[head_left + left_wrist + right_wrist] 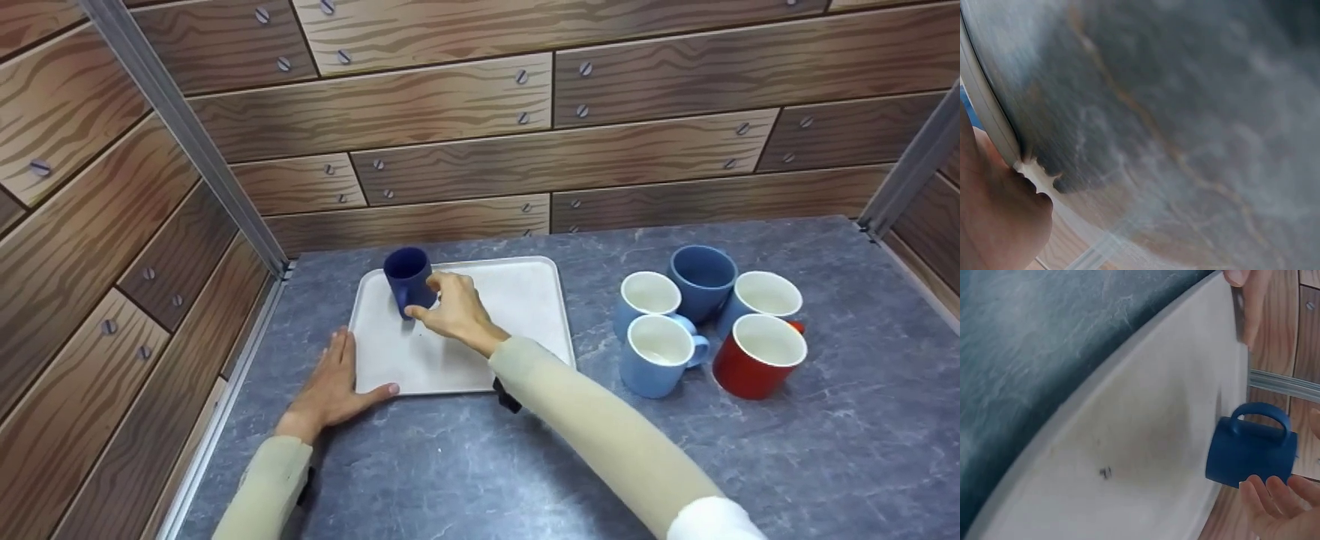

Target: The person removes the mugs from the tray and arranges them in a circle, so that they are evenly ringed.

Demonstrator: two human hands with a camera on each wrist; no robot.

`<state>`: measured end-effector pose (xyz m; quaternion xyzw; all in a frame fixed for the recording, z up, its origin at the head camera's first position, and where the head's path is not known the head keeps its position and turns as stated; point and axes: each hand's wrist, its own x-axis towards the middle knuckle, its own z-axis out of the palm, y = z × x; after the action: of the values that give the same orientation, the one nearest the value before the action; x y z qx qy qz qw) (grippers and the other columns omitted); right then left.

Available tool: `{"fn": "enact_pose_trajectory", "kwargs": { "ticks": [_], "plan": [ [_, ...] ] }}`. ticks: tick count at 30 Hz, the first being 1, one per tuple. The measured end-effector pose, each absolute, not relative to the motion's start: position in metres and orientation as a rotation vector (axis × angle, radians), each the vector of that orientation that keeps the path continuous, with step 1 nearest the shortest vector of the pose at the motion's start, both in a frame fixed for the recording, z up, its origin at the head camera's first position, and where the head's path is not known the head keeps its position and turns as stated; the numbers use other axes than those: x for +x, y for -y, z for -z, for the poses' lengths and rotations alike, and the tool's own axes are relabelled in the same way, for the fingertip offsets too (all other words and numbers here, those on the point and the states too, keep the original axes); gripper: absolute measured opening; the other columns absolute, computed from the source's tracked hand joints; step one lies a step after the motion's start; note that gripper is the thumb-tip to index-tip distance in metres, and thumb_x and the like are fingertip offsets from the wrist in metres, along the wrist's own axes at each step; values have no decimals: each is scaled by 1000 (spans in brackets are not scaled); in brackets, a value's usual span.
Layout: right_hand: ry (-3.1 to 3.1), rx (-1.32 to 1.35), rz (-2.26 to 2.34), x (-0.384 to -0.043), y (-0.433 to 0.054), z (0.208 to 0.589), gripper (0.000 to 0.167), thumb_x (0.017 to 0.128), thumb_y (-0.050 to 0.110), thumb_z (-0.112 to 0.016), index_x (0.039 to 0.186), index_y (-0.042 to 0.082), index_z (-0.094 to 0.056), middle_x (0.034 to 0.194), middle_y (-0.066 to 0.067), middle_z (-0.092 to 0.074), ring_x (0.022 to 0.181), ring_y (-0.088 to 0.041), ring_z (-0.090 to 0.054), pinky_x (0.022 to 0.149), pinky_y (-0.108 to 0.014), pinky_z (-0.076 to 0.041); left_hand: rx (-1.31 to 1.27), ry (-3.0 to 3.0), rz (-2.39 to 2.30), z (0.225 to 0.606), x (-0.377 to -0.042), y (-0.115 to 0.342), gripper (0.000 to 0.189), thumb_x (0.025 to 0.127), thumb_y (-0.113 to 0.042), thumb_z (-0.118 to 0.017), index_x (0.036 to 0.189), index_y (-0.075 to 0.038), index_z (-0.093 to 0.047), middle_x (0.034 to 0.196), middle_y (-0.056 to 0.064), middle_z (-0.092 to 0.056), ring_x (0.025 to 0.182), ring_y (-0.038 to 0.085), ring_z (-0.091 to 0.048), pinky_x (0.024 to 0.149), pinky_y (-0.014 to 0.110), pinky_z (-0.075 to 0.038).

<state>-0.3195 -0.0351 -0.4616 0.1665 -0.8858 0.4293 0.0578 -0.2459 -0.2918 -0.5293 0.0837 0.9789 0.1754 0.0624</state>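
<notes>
A dark blue mug (409, 283) stands upright at the back left of a white tray (517, 300), its handle turned toward the front. Right beside it is my right hand (457, 309), thumb and fingers spread apart and curving toward the mug. In the right wrist view, the fingertips (1275, 482) overlap the side of the blue mug (1251, 449), with the handle facing away from them. My left hand (330, 386) lies at the tray's front left corner, fingers straight along the left edge and thumb at the front edge.
Several mugs stand grouped right of the tray: light blue ones (654, 364) with white insides, a medium blue one (701, 289) and a red one (754, 367). Wood-print panels (450, 172) close off the grey tabletop (420, 472) at the back and sides.
</notes>
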Motion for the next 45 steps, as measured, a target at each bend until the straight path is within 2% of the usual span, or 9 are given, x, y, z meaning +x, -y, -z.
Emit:
{"fn": "enact_pose_trajectory", "kwargs": {
  "ticks": [9,19,27,31,40,45],
  "plan": [
    [2726,400,-1271,-325,48,475,48,87,35,-90,114,-1,-76,114,-18,-78,105,-27,-73,92,-43,-61,273,-2967,-526,532,-246,291,136,87,-84,-63,167,8,-1,177,28,3,165,44,1,135,56,-8],
    [2629,325,-1452,-318,75,486,44,85,32,-92,111,-1,-77,112,-19,-79,104,-30,-76,91,-37,-62,276,-2950,-506,533,-236,299,134,90,-82,-61,167,9,0,177,29,5,165,45,3,136,55,-6],
    [2557,253,-1467,-317,87,493,29,88,28,-91,99,6,-77,99,-8,-80,89,-18,-74,83,-32,-62,295,-2967,-508,530,-239,298,133,90,-81,-61,167,9,-1,177,29,4,165,46,2,135,56,-7],
    [2558,210,-1474,-316,90,491,22,90,25,-89,95,8,-76,94,-5,-80,85,-16,-73,82,-34,-61,299,-2967,-496,529,-241,298,133,90,-82,-61,167,9,-1,177,29,4,165,46,2,135,56,-7],
    [2571,172,-1402,-314,92,489,14,93,21,-85,96,9,-77,85,-2,-77,76,-15,-69,72,-35,-59,317,-2983,-500,528,-243,296,133,90,-81,-61,166,10,-2,176,31,1,165,47,0,135,57,-8],
    [2603,175,-1359,-314,86,488,11,96,18,-79,101,8,-78,91,-5,-78,82,-19,-73,74,-37,-61,318,-2990,-494,527,-244,295,132,90,-79,-63,166,12,-4,175,32,-1,164,47,-2,135,57,-10]
  ]
}}
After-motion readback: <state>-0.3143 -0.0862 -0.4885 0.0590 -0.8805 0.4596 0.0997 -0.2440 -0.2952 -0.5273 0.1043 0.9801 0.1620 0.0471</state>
